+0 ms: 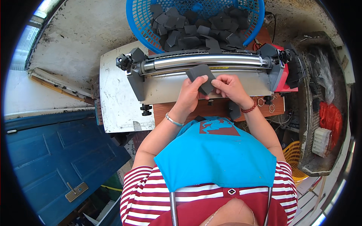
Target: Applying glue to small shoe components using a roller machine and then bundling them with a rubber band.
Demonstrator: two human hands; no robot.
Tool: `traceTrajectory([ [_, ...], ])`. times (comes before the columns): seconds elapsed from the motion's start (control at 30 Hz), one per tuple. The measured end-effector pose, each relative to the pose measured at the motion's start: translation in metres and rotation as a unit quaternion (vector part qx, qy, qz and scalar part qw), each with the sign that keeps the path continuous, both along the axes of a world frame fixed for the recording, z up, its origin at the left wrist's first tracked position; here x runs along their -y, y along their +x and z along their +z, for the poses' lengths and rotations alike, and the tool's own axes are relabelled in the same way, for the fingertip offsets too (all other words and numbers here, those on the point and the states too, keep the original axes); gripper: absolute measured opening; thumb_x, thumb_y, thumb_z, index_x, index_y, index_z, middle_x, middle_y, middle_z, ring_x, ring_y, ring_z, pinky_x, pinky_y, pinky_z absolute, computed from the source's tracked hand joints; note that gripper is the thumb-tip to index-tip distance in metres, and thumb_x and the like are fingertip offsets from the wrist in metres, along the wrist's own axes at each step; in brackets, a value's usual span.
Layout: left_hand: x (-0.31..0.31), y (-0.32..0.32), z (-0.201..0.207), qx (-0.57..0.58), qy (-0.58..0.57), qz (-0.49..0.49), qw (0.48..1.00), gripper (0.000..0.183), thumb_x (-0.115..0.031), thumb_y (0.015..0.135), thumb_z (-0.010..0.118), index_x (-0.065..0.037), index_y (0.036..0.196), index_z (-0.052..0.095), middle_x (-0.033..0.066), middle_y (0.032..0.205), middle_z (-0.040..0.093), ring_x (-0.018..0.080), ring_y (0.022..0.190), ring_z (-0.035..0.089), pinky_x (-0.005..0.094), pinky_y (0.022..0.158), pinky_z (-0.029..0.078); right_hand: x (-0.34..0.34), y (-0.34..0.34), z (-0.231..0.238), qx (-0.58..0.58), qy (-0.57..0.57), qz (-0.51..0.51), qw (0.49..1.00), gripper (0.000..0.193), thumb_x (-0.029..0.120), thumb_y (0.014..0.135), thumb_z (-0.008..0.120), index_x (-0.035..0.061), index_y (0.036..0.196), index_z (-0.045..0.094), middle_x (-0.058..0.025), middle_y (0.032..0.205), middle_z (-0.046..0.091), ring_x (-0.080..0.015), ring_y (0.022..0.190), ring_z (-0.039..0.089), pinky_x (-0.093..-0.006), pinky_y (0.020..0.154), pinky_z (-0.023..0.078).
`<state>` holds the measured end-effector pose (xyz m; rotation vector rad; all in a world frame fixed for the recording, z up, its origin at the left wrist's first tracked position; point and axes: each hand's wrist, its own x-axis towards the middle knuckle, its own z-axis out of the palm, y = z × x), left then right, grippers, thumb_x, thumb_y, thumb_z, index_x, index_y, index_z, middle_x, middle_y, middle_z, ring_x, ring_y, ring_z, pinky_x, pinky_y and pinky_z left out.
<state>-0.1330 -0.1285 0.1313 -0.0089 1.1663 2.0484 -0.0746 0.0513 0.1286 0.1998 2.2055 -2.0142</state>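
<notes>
**Loose pieces and bare fingers close to the roller**

Your left hand [189, 92] grips the dark grey stack [203, 75], thumb across its top, while your right hand [229, 88] pinches at its right edge. The stack sits above the machine's metal plate [162, 89], just in front of the shiny roller [207, 60]; whether it touches anything there, you can't tell from overhead.

The main danger, as I judge it, is that roller. If it turns while your fingers steady the stack this close, a fingertip could be drawn in. The pictures don't show whether it is running. Your bead bracelet [249, 109] and metal bangle [174, 121] could snag too, should either wrist reach further forward.

The stack might also splay: if your left thumb eases while your right hand tugs at one edge, pieces could slide onto the plate or off the desk [167, 114]. Behind, the blue basket [130, 19] is heaped with similar pieces [188, 35]; a knock could spill some toward the roller.
</notes>
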Motion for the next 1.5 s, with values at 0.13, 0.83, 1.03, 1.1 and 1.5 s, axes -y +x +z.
traceTrajectory([
  [0.13, 0.008, -0.003, -0.007, 0.015, 0.09, -0.024, 0.996, 0.027, -0.02, 0.096, 0.054, -0.001, 0.115, 0.057, 0.0087, 0.093, 0.067, 0.0154, 0.072, 0.066, 0.0228, 0.051, 0.052, -0.01, 0.003, 0.002, 0.084, -0.25, 0.025, 0.964, 0.026, 0.027, 0.095, 0.061, 0.0064, 0.079, 0.065, 0.0006, 0.066, 0.06, -0.0026, 0.052, 0.05, -0.0168, 0.047, 0.038],
  [0.83, -0.006, 0.008, -0.009, -0.452, -0.146, 0.073, 0.877, 0.021, -0.021, 0.094, 0.061, -0.002, 0.102, 0.062, 0.0047, 0.081, 0.064, 0.0075, 0.069, 0.06, 0.0206, 0.047, 0.048, 0.004, 0.022, 0.004, 0.021, -0.06, -0.074, 0.995, 0.038, 0.034, 0.101, 0.048, 0.0033, 0.087, 0.065, -0.0029, 0.068, 0.063, -0.0073, 0.056, 0.057, -0.0207, 0.046, 0.039],
  [1.03, 0.001, 0.01, -0.004, -0.226, -0.106, 0.01, 0.968, 0.028, -0.024, 0.097, 0.055, -0.001, 0.112, 0.063, 0.0043, 0.088, 0.065, 0.0094, 0.069, 0.062, 0.0223, 0.049, 0.052, 0.002, 0.02, 0.007, -0.122, 0.278, -0.051, 0.951, 0.042, 0.035, 0.099, 0.053, 0.0027, 0.073, 0.064, -0.0001, 0.056, 0.055, -0.0058, 0.051, 0.052, -0.0236, 0.046, 0.039],
  [1.1, 0.002, 0.011, -0.005, -0.195, -0.087, 0.002, 0.977, 0.029, -0.024, 0.098, 0.053, 0.0, 0.112, 0.063, 0.0053, 0.088, 0.066, 0.0108, 0.069, 0.064, 0.0232, 0.049, 0.053, 0.001, 0.023, 0.01, -0.052, 0.177, -0.056, 0.981, 0.041, 0.034, 0.096, 0.057, 0.0025, 0.071, 0.065, 0.0002, 0.054, 0.054, -0.0059, 0.05, 0.05, -0.025, 0.046, 0.039],
  [1.5, 0.016, 0.009, -0.009, -0.11, -0.059, 0.017, 0.992, 0.026, -0.02, 0.096, 0.053, 0.001, 0.106, 0.063, 0.0083, 0.084, 0.067, 0.0148, 0.068, 0.066, 0.0257, 0.046, 0.053, -0.004, 0.017, -0.003, 0.071, 0.013, -0.066, 0.995, 0.04, 0.035, 0.094, 0.062, 0.0021, 0.071, 0.065, 0.0037, 0.051, 0.049, -0.0019, 0.042, 0.04, -0.0187, 0.039, 0.03],
])
